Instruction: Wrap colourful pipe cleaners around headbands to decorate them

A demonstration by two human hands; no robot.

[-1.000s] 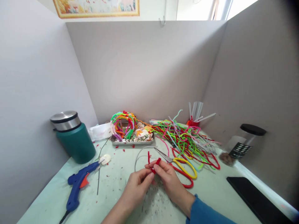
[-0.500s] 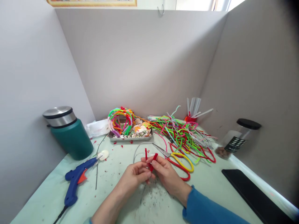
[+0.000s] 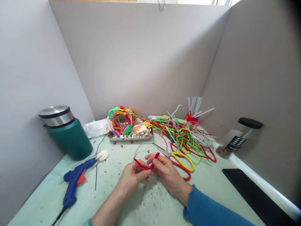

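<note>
Between my two hands is a short red pipe cleaner [image 3: 141,164], bent into a V shape. My left hand [image 3: 133,177] pinches it near the bend, with one end slanting up to the left. My right hand [image 3: 166,171] grips the other side, whose thick tip sticks up past the thumb. Just beyond my right hand lie scissors [image 3: 183,160] with yellow and red handles, blades open a little and pointing left. Behind my hands a thin grey wire [image 3: 138,149] curves over the table.
A blue glue gun [image 3: 76,182] lies left beside a green flask [image 3: 69,135]. At the back stand a metal tray [image 3: 129,139] of shells and coloured rings, and a tangled heap of pipe cleaners [image 3: 181,131]. Right are a jar [image 3: 232,139] and a black slab [image 3: 256,194].
The red pipe cleaner's left arm, upright before, now leans down to the left. My left hand has shifted slightly left, and the view has tilted down a little.
</note>
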